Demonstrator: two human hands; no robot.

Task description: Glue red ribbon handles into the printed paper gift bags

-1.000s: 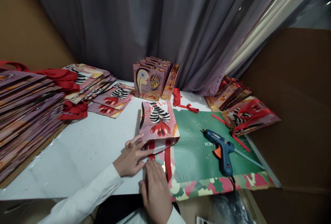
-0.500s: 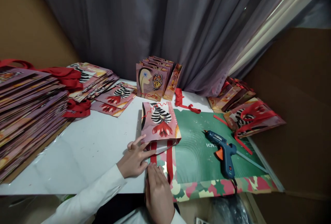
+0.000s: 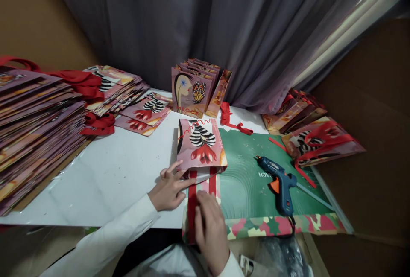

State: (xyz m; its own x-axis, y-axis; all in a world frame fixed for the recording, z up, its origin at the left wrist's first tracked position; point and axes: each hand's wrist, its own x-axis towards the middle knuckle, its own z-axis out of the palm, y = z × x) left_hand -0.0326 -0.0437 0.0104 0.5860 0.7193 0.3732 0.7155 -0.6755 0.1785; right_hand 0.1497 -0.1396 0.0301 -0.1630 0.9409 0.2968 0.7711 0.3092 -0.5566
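Observation:
A printed paper bag (image 3: 202,144) lies on the table in front of me, its open end facing me. Two red ribbons (image 3: 192,213) run out of that end over a camouflage-patterned strip. My left hand (image 3: 171,186) rests with spread fingers at the bag's lower left corner, fingertips on its edge and near the ribbon. My right hand (image 3: 209,225) is over the ribbons nearer to me, fingers bent; whether it pinches anything is hidden. A blue glue gun (image 3: 278,183) with an orange trigger lies on the green sheet (image 3: 240,191) to the right.
Stacks of flat printed bags (image 3: 38,140) with red ribbons (image 3: 75,83) fill the left side. Upright bags (image 3: 192,91) stand at the back, and more bags (image 3: 320,140) are at the right. A loose red ribbon (image 3: 226,114) lies behind the green sheet. Cardboard walls flank the table.
My right hand has moved right and lifted off the left ribbon, uncovering its near length. My left hand stays at the bag's corner. The view has shifted slightly.

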